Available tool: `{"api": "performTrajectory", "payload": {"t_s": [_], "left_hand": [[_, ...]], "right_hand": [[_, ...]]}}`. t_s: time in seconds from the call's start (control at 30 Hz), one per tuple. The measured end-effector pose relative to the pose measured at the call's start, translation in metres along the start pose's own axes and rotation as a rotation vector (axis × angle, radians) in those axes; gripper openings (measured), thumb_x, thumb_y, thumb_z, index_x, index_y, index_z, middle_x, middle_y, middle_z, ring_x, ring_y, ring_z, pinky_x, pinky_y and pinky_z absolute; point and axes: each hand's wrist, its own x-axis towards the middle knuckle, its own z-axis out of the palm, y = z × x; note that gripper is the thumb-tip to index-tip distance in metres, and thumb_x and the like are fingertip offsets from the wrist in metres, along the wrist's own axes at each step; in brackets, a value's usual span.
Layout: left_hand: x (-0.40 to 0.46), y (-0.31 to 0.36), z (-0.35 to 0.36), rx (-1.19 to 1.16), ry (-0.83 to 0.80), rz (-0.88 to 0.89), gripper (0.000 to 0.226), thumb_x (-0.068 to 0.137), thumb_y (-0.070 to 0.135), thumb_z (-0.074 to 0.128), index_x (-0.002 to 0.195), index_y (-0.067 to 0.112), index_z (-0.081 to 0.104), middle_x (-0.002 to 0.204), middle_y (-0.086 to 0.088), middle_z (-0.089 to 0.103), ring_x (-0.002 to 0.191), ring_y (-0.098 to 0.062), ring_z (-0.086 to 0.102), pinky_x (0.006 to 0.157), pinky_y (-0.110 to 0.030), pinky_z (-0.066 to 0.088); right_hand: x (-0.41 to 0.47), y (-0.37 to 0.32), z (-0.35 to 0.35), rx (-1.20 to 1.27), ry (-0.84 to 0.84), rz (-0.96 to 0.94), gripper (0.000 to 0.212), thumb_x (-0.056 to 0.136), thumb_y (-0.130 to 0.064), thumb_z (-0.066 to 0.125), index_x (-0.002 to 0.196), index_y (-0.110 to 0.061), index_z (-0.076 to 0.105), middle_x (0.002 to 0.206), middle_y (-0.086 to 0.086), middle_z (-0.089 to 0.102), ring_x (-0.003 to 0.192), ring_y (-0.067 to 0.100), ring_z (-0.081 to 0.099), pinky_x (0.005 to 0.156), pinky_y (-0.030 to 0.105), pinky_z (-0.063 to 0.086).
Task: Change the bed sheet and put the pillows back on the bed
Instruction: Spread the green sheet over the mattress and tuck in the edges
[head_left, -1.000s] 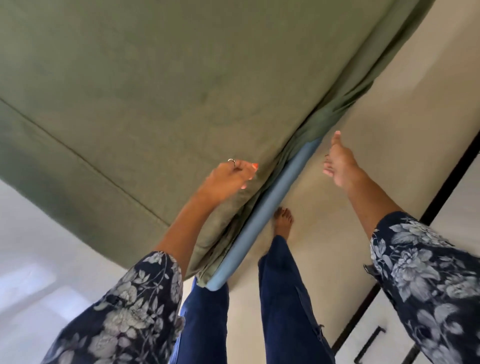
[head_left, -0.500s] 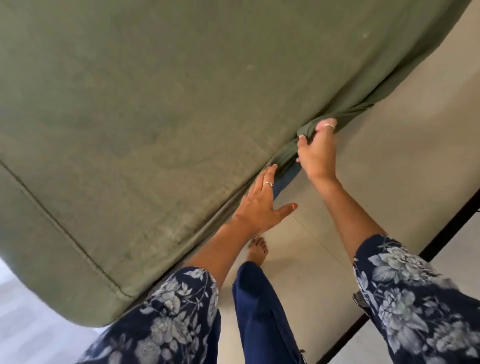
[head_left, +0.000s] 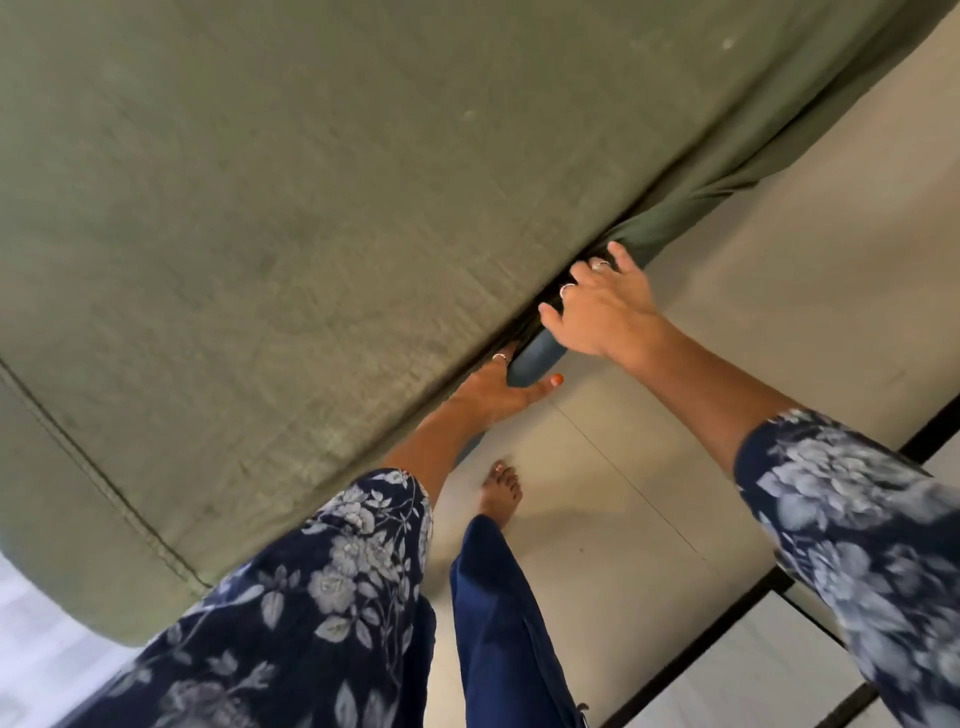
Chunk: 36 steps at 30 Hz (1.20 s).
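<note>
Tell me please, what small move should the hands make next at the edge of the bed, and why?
Probably push the loose green sheet further into the gap under the mattress edge. The right hand already has its fingers in the dark gap, the left hand rests beside it against the blue bed frame, and a bunched fold of sheet hangs out just beyond the right hand, not yet tucked.
</note>
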Motion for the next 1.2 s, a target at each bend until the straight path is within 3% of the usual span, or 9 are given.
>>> {"api": "performTrajectory", "payload": {"t_s": [0.23,0.33,0.5,0.57,0.73,0.87,0.97,1.07,1.2], "left_hand": [[-0.020,-0.054,0.000,0.110,0.037,-0.044,0.082,0.085,0.062,0.056,0.145,0.012,0.034,0.138,-0.008,0.050,0.122,-0.025,0.051,0.090,-0.029,0.042],[-0.057,-0.093,0.000,0.209,0.137,0.077,0.075,0.087,0.057,0.057,0.145,0.015,0.035,0.135,-0.008,0.054,0.118,-0.023,0.055,0.094,-0.031,0.046],[-0.112,-0.176,0.004,0.561,0.477,0.414,0.066,0.094,0.060,0.036,0.130,0.009,0.057,0.127,-0.007,0.062,0.110,-0.026,0.062,0.094,-0.032,0.042],[-0.123,-0.198,0.006,0.658,0.599,0.440,0.056,0.091,0.051,0.044,0.121,0.008,0.064,0.120,-0.008,0.064,0.103,-0.026,0.063,0.090,-0.032,0.040],[-0.122,-0.213,0.003,0.524,0.425,0.245,0.078,0.085,0.060,0.049,0.142,0.008,0.041,0.138,-0.009,0.051,0.121,-0.026,0.054,0.101,-0.034,0.040],[-0.110,-0.213,-0.003,0.234,0.220,-0.024,0.096,0.076,0.065,0.064,0.148,0.013,0.029,0.142,-0.009,0.047,0.128,-0.026,0.046,0.103,-0.034,0.038],[-0.117,-0.226,-0.002,0.086,0.171,-0.055,0.099,0.074,0.068,0.065,0.150,0.017,0.026,0.147,-0.005,0.041,0.132,-0.023,0.043,0.107,-0.032,0.036],[-0.143,-0.252,0.004,0.081,0.198,-0.051,0.093,0.078,0.074,0.049,0.152,0.024,0.022,0.148,-0.005,0.042,0.133,-0.023,0.043,0.107,-0.031,0.035],[-0.190,-0.306,0.008,0.221,0.293,0.028,0.115,0.066,0.091,-0.007,0.149,0.021,0.032,0.150,-0.002,0.041,0.135,-0.022,0.042,0.111,-0.032,0.033]], "right_hand": [[0.023,-0.014,-0.019,-0.145,-0.328,0.074,0.054,0.099,-0.043,0.022,0.136,-0.015,0.051,0.143,0.008,0.046,0.137,0.026,0.032,0.116,0.053,0.000],[0.001,-0.032,-0.015,-0.130,-0.167,0.033,0.046,0.101,-0.038,0.027,0.123,-0.015,0.060,0.129,0.008,0.058,0.126,0.029,0.044,0.113,0.054,0.010],[-0.064,-0.107,0.026,-0.100,0.269,-0.389,0.043,0.090,-0.033,0.031,0.087,-0.018,0.072,0.084,0.000,0.067,0.081,0.022,0.063,0.085,0.037,0.044],[-0.075,-0.134,0.042,0.028,0.232,-0.511,0.047,0.092,-0.039,0.033,0.097,-0.014,0.073,0.092,0.004,0.069,0.091,0.023,0.064,0.094,0.040,0.043],[-0.069,-0.177,0.042,-0.031,-0.045,-0.420,0.077,0.092,-0.063,0.013,0.114,-0.014,0.067,0.111,0.005,0.069,0.110,0.025,0.058,0.100,0.044,0.034],[-0.054,-0.188,0.034,-0.078,-0.208,-0.340,0.077,0.093,-0.068,0.010,0.129,-0.018,0.056,0.129,0.007,0.059,0.125,0.026,0.047,0.101,0.046,0.028],[-0.052,-0.193,0.030,-0.113,-0.331,-0.278,0.075,0.094,-0.065,0.008,0.137,-0.020,0.049,0.137,0.008,0.053,0.129,0.026,0.043,0.104,0.047,0.024],[-0.063,-0.203,0.027,-0.115,-0.339,-0.249,0.068,0.098,-0.059,0.011,0.134,-0.018,0.051,0.134,0.009,0.055,0.127,0.027,0.045,0.106,0.049,0.022],[-0.097,-0.252,0.036,-0.019,-0.221,-0.478,0.057,0.100,-0.054,0.022,0.125,-0.017,0.057,0.127,0.009,0.060,0.119,0.028,0.052,0.100,0.046,0.032]]}}
